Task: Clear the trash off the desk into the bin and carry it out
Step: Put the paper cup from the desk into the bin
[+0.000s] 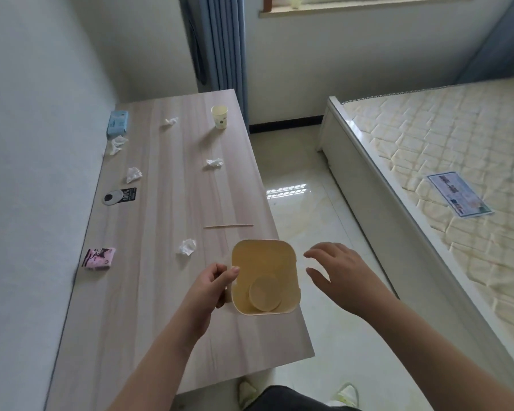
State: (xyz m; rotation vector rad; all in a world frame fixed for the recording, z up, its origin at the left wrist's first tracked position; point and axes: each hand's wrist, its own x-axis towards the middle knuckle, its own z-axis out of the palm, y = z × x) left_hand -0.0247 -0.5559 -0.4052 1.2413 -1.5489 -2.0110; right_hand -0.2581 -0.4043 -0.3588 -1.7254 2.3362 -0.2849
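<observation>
A small yellow bin (264,262) stands at the right edge of the wooden desk (161,292), seen from above, with nothing in it. My left hand (211,284) pinches its left rim between thumb and fingers. My right hand (337,272) hovers open just right of the bin, apart from it, over the floor. Several crumpled white tissues lie on the desk, the nearest tissue (187,247) just left of the bin. A thin wooden stick (228,226) lies beyond the bin. A paper cup (219,117) stands upright at the far right of the desk.
A pink tissue pack (99,258), a black-and-white tag (120,196) and a blue wipes pack (118,123) lie along the wall side. A bed with a bare mattress (445,161) stands to the right across a strip of glossy tile floor (303,209). Curtains hang behind the desk.
</observation>
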